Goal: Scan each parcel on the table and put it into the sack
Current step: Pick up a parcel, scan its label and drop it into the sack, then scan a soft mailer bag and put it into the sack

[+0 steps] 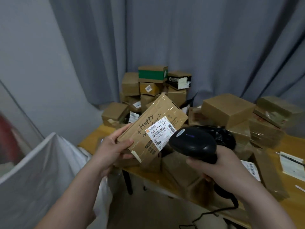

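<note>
My left hand [112,149] grips the lower left corner of a flat cardboard parcel [153,116] and holds it tilted above the table. "Happy New Year" is handwritten on it, beside a white shipping label [160,132] with barcodes. My right hand [214,167] grips the handle of a black barcode scanner [193,140]. The scanner's head sits just right of the label and covers its lower right corner. The white sack [41,171] stands open at the lower left, below and left of the parcel.
A wooden table [293,144] carries many cardboard parcels, piled highest at the back [153,90] and at the right [229,109]. A black bag [224,134] lies behind the scanner. The scanner's cord [231,207] hangs under my right wrist. Grey curtains hang behind.
</note>
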